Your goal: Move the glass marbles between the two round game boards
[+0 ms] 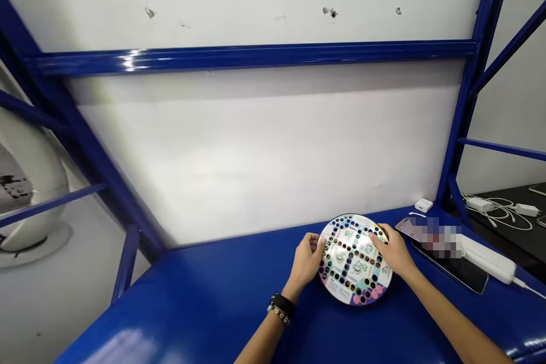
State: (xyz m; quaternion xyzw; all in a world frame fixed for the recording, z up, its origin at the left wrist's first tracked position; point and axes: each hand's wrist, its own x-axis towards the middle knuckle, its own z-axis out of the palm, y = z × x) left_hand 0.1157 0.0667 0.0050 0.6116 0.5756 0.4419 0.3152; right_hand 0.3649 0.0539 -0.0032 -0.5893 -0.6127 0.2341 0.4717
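A round game board (355,260) with rows of round holes and printed pictures on a white, teal and purple face is between my two hands. Along its left edge my left hand (305,260) is closed, thumb on the face and fingers behind the rim. My right hand (394,251) grips the upper right edge in the same way, its thumb pressed on the face. The fingers behind the board are partly hidden. Beneath it lies the blue table (222,290); whether the lower rim touches the surface I cannot tell. Several pink discs show near the bottom rim.
Right of the board lie a black phone (464,278), a white power bank (490,261) with a cable, and a small white case (424,205). Blue metal posts and a crossbar (256,57) frame the white wall behind. White chargers (480,203) and cords sit on a dark table.
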